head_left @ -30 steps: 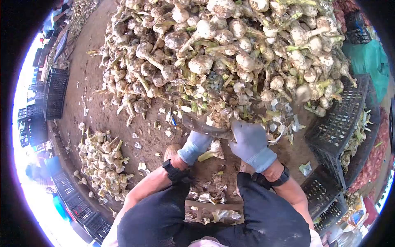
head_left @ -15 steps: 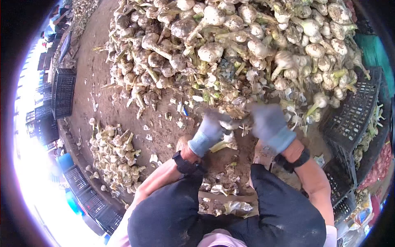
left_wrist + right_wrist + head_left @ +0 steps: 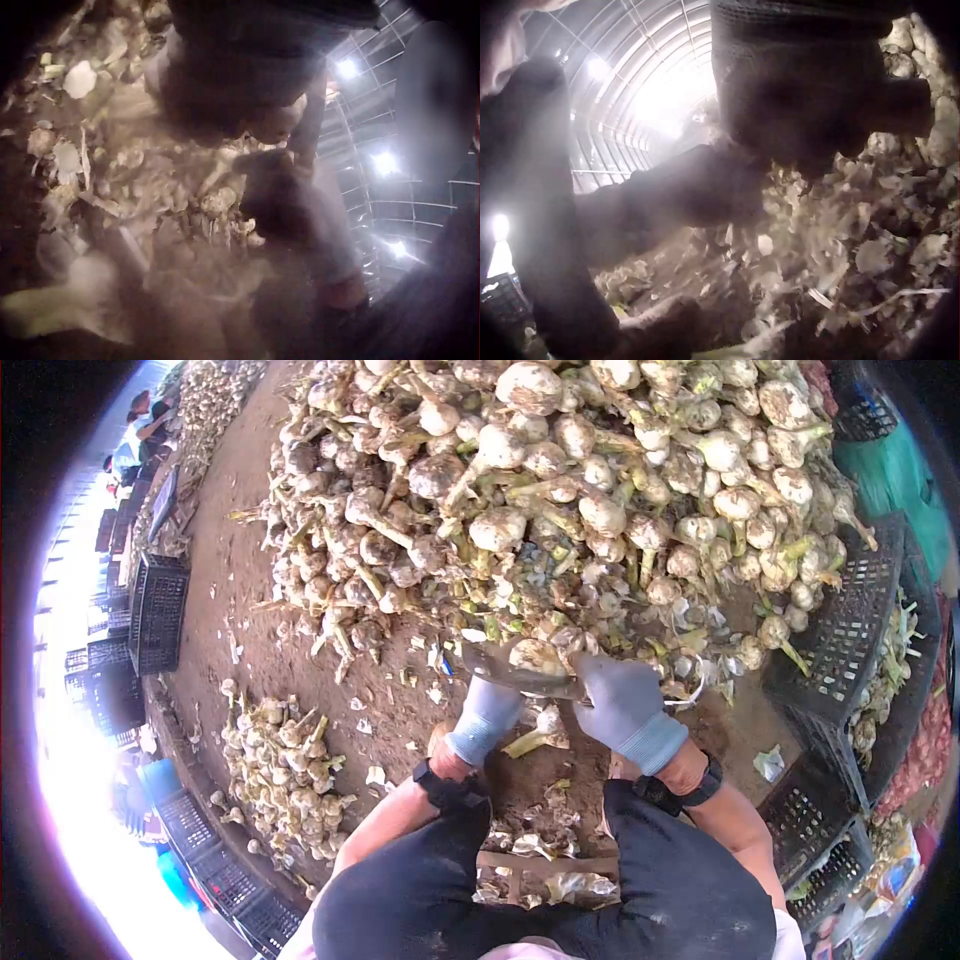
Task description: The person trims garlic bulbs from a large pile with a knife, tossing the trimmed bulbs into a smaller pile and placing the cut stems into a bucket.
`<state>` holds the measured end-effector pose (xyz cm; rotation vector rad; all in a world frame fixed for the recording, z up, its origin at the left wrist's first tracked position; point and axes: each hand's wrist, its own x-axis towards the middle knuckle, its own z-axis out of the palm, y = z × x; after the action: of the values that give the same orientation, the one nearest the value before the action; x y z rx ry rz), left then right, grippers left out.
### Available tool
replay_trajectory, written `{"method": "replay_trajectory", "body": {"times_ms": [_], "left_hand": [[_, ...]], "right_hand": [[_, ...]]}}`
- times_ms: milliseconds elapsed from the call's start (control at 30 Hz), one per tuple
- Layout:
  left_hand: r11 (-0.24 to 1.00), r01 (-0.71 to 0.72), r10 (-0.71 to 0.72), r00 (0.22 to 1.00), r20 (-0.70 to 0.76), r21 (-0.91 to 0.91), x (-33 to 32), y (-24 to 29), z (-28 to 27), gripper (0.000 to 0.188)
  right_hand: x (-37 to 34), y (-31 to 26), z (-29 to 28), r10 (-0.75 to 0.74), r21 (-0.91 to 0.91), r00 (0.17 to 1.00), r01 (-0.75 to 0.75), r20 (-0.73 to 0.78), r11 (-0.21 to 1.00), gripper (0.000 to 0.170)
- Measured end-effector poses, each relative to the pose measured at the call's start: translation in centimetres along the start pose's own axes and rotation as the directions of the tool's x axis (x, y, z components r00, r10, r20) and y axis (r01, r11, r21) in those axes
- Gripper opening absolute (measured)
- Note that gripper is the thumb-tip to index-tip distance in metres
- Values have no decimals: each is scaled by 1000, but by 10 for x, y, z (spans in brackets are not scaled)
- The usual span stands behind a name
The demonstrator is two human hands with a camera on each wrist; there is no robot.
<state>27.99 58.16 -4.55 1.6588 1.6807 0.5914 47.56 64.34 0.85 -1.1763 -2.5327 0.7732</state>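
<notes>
Sitting just past the curved blade (image 3: 515, 674), ahead of the space between the gloved left grip (image 3: 493, 712) and right grip (image 3: 625, 700), the garlic bulb (image 3: 538, 654) shows a pale, soil-streaked flank; whether it touches the metal or is pinched from beneath cannot be told. The right grip looks closed round one end of the blade. The left grip lies beside the other end with its fingertips hidden, so what it holds, if anything, cannot be made out; both wrist views are too dark and blurred to settle it.

The bulb looks firm and fairly light, probably easy to lift between thumb and fingers. Its papery skin likely slides and flakes, as the pale scraps (image 3: 375, 775) on the ground (image 3: 210, 580) suggest, so a snug squeeze should serve better than a hard one. Just below the blade, a stemmed bulb (image 3: 540, 732) has a thick neck that seems stiff enough to act as a handle, while its rounded head would probably roll if pressed off-centre. The safest hold appears to be on the neck or the head's far side, clear of the blade, which looks thin and rigid.
</notes>
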Motion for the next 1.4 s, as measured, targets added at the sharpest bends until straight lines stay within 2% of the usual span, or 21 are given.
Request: {"method": "replay_trajectory", "body": {"times_ms": [33,100,167,200,433,467,500,567,600,700,733,767,800,833,933,1000,1167,1233,1300,1333,1400], "left_hand": [[899,223,-221,974,51,-377,1,3,7,51],[952,30,-82,984,-157,-305,0,2,14,44],[930,-216,234,972,-27,299,-8,10,2,36],[988,-152,156,980,-125,41,-13,10,5,32],[986,-165,163,985,61,26,-14,-1,11,28],[912,99,-43,988,147,-399,-15,-5,12,26],[611,354,-189,934,303,-709,-16,-7,11,24],[380,237,-98,972,216,-894,-9,32,-1,32],[826,-122,178,983,50,-551,-1,71,-35,24],[846,190,-163,982,99,-499,3,10,-15,28],[984,176,-178,982,62,31,8,40,-37,23],[1000,-14,15,1000,-11,28,2,5,-17,26],[994,-105,100,985,-140,-33,-1,21,-14,34],[992,97,-89,992,94,-82,4,6,-3,41],[966,-100,57,982,181,240,5,24,-21,39],[850,-210,18,928,371,483,7,29,-30,41],[684,-362,43,886,461,633,0,59,-64,46],[551,-395,454,881,133,735,-3,46,-58,52],[567,-357,479,876,56,743,-14,75,-70,51],[731,-255,477,854,-207,632,-18,74,-66,51],[985,-65,140,837,-529,157,-23,80,-60,48]], "right_hand": [[3,-5,1,1,-23,1000,-1,3,1000,26],[5,-11,0,-11,-35,1000,12,26,999,26],[6,-13,-1,38,-93,996,-30,78,995,27],[5,-10,1,40,-93,996,-33,78,995,27],[3,7,6,-104,-94,994,103,-14,990,23],[4,9,10,-107,-104,993,102,-48,989,23],[4,26,21,-107,-97,993,102,-51,990,23],[-7,87,41,180,-236,977,-149,114,960,18],[-22,104,31,159,-172,987,-153,22,973,17],[-72,118,15,359,-77,931,-364,-73,928,21],[-57,95,10,524,31,850,-523,-45,852,28],[-49,103,33,163,24,941,-163,-296,986,43],[-35,97,48,144,138,946,-108,-291,985,49],[-12,31,-9,477,243,860,-509,181,826,45],[-3,34,37,160,706,985,-69,-64,705,45],[2,41,58,171,595,909,-381,380,707,37],[9,-16,18,82,789,859,-499,506,359,23],[8,-14,30,113,817,842,-539,527,206,20],[6,-9,32,183,836,839,-536,512,118,19],[4,-6,36,246,847,824,-531,511,21,18],[6,26,64,258,858,834,-512,487,37,18]]}}
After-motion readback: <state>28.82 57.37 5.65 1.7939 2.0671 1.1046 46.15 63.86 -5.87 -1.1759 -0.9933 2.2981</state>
